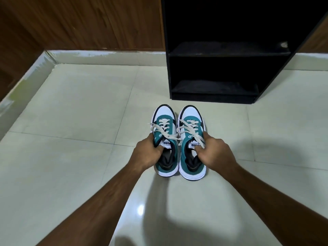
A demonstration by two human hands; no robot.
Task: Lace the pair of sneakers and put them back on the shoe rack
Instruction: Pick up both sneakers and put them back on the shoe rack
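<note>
Left hand (150, 154) clamped on left sneaker (166, 139) collar, right hand (212, 151) on right sneaker (192, 139); risk: loose lace ends (154, 126) snag the shoe rack (221, 52) shelf edge.

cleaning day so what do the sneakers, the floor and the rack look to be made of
Left sneaker and right sneaker: matte teal and white uppers, probably canvas or synthetic, with ribbed white rubbery soles. Floor: glossy pale tiles, with grout lines and glare. Shoe rack: flat black board, likely painted or laminated wood, dusty.
</note>
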